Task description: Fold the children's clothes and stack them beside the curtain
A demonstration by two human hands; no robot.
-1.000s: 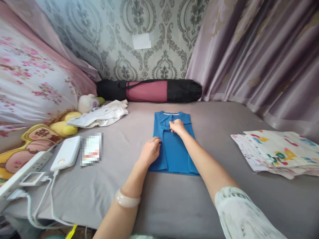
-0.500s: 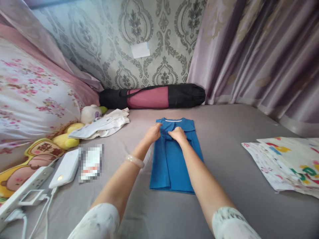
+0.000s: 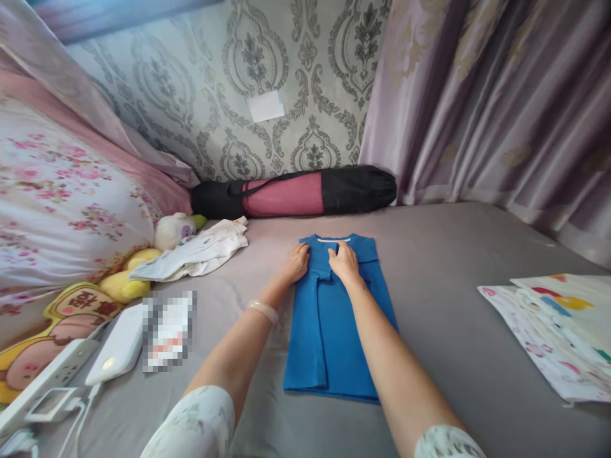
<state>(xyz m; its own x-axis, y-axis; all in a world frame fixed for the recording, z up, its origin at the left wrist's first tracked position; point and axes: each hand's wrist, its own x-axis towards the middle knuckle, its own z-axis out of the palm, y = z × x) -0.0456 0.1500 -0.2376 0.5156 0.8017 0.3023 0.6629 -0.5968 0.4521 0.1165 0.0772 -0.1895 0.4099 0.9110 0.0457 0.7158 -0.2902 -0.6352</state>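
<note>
A blue shirt (image 3: 334, 331) lies on the grey bed sheet (image 3: 429, 273), folded lengthwise into a narrow strip with its collar toward the wall. My left hand (image 3: 296, 262) rests on the shirt's upper left corner, fingers stretched flat. My right hand (image 3: 344, 261) lies flat beside it, pressing the folded sleeve area just below the collar. Both hands are open and hold nothing. A pale bangle sits on my left wrist.
A black and pink rolled mat bag (image 3: 293, 192) lies along the wall. White clothes (image 3: 198, 249) and plush toys (image 3: 126, 280) sit at left by a floral pillow. A white power bank (image 3: 119, 346) and power strip (image 3: 33, 397) lie near left. Printed folded cloths (image 3: 554, 324) are at right.
My left hand moved from the shirt's left edge up to its top near the collar. Both hands went from pinching the cloth to lying flat on it.
</note>
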